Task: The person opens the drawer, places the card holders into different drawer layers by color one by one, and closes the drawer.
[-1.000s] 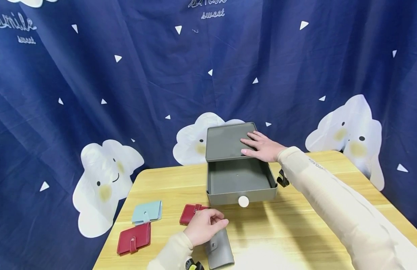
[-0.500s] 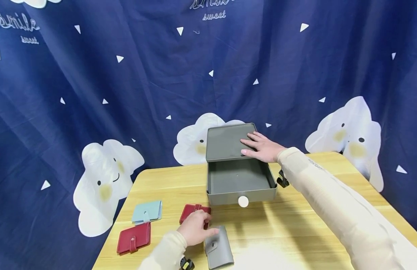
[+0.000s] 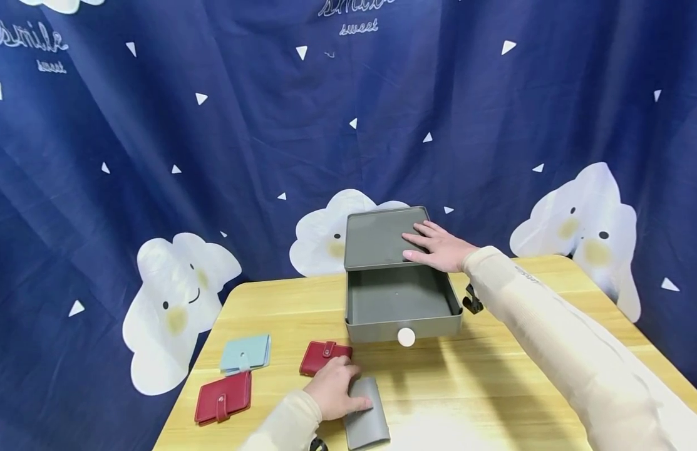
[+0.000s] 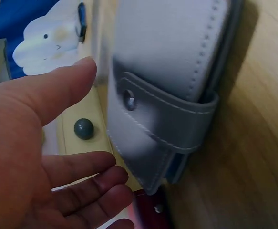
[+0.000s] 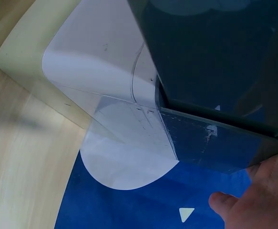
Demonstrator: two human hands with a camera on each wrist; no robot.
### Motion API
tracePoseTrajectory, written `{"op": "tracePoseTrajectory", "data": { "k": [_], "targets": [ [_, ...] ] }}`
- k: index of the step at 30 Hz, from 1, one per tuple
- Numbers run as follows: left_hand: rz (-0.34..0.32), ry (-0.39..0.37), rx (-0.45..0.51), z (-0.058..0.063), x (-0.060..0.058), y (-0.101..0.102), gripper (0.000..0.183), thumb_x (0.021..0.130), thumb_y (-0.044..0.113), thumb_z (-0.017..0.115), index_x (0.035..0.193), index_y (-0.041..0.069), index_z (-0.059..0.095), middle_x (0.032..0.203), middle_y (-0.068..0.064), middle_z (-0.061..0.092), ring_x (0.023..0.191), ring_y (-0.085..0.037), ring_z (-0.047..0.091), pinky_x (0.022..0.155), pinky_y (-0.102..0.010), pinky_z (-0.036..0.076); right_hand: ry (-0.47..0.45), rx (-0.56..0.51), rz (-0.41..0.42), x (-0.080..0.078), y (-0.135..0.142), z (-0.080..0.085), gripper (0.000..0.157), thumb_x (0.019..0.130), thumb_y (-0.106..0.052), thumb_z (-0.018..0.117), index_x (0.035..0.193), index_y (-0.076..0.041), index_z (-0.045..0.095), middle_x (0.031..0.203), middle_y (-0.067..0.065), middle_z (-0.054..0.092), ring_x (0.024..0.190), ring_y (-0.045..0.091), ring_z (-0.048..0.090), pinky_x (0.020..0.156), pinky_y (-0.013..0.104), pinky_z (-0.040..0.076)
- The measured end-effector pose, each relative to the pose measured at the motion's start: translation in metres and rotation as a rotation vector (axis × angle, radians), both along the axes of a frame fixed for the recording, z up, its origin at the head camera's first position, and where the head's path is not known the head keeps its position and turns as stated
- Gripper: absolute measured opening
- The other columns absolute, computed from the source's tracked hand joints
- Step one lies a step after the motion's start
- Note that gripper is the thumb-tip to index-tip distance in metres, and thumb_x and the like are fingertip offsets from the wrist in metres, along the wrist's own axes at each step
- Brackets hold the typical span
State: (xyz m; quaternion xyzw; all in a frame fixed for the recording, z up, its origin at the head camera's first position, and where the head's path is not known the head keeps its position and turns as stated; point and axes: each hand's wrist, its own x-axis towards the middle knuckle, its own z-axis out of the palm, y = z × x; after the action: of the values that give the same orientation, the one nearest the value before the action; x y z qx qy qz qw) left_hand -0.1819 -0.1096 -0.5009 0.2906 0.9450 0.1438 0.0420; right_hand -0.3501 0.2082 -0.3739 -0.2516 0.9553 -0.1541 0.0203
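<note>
My left hand (image 3: 335,389) is over the grey snap wallet (image 3: 367,416) on the table, its thumb lying across the wallet in the head view. In the left wrist view, the thumb and fingers (image 4: 84,164) are apart beside the wallet, whose strap and metal snap (image 4: 130,100) face the camera. My right hand (image 3: 435,247) rests with spread fingers on the grey top of a small drawer unit (image 3: 373,241). Below it a grey drawer (image 3: 376,332) with a white knob stands pulled out. Only part of the right hand shows in the right wrist view.
A red wallet (image 3: 317,358) lies just beyond my left hand. Further left are another red wallet (image 3: 210,401) and a light blue one (image 3: 243,354). Behind the wooden table (image 3: 292,300) hangs a dark blue curtain (image 3: 241,125) with clouds.
My left hand first shifted left off the grey wallet's upper end, then came back right and nearer me, covering its strap. The right hand and drawer have stayed put.
</note>
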Motion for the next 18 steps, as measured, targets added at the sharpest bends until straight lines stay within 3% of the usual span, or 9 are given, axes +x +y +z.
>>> {"op": "tracePoseTrajectory", "data": {
  "k": [18],
  "targets": [
    [-0.007,0.002,-0.123,-0.0005,0.0029,0.0067,0.065,0.07,0.059,0.077,0.107,0.006,0.071,0.103,-0.002,0.067,0.106,-0.021,0.055,0.093,-0.031,0.047,0.008,-0.008,0.013,0.0002,-0.0013,0.002,0.075,0.093,-0.069,0.034,0.151,-0.022,0.032,0.158,0.016,0.016,0.146,0.035,0.001,0.115,0.053,0.009]
  ]
}}
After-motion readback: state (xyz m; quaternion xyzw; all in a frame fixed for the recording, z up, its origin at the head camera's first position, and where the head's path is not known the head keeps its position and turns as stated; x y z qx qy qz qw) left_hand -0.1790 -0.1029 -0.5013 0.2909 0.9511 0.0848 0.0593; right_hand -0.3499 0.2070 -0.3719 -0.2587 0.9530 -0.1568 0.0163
